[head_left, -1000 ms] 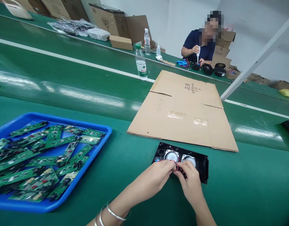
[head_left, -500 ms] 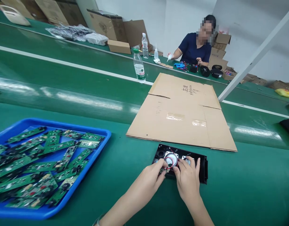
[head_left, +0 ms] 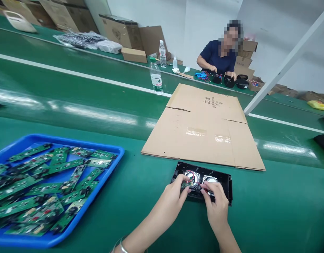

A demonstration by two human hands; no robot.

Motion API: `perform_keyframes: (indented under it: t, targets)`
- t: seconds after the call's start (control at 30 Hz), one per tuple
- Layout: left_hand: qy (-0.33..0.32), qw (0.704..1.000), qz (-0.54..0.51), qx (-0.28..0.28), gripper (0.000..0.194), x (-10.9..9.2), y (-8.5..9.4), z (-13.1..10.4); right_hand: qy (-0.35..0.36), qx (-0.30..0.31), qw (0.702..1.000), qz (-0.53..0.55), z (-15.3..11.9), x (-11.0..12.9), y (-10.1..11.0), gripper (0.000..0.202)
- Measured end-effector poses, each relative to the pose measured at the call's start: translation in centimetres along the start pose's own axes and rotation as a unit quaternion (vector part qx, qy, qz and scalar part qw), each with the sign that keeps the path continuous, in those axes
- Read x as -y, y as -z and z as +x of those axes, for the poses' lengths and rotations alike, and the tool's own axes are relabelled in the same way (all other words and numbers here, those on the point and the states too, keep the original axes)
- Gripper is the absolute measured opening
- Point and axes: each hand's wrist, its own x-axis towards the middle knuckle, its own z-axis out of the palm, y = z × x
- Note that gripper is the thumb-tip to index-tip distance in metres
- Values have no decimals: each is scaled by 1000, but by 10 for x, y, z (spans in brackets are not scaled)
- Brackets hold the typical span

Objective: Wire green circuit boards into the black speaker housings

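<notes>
A black housing [head_left: 224, 186] lies on the green table, with two round speakers set in it, a left speaker [head_left: 195, 177] and a right speaker [head_left: 211, 181]. Over the housing's left part, my left hand [head_left: 177, 191] pinches a small green circuit board [head_left: 187, 183]. Thin red and black wires run from the board across the left speaker. My right hand [head_left: 216, 198] is closed at the fingertips near the right speaker, at the end of a dark wire; its exact hold is too small to make out.
On the left stands a blue tray [head_left: 120, 151] of circuit boards. Flattened cardboard [head_left: 204, 119] lies beyond the housing. A water bottle [head_left: 156, 79] stands behind it, left of a slanted white post [head_left: 280, 70]. Across the bench sits a person [head_left: 217, 56] among black parts.
My right hand has drawn back from the left speaker and its fingers have closed together. The board now shows more in my left hand. The person across has put down a white bottle.
</notes>
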Motion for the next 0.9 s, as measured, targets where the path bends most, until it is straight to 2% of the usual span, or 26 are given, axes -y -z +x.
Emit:
perform_keyframes:
  t: [0.1, 0.27, 0.43, 0.57, 0.73, 0.83, 0.9]
  targets:
    - [-3, 1000, 3, 1, 15, -1, -1, 2, 8, 14, 1000, 21, 0, 1, 0, 16]
    - [10, 1000, 2, 5, 15, -5, 0, 1, -55, -18, 997, 60, -4, 1, -6, 8]
    - [11, 1000, 7, 9, 14, -4, 0, 2, -2, -14, 1000, 20, -4, 1, -7, 22]
    - [13, 1000, -8, 3, 14, 2, -3, 5, -22, -9, 1000, 11, -3, 1, -7, 18]
    - [4, 1000, -6, 5, 13, 0, -2, 6, 42, 33, 998, -44, 2, 6, -4, 19]
    - [0, 1000, -18, 14, 11, -2, -1, 5, 41, 88, 993, -68, 5, 9, -1, 21]
    - [-1, 1000, -19, 20, 11, -2, 0, 5, 31, 100, 991, -78, 5, 10, 0, 19]
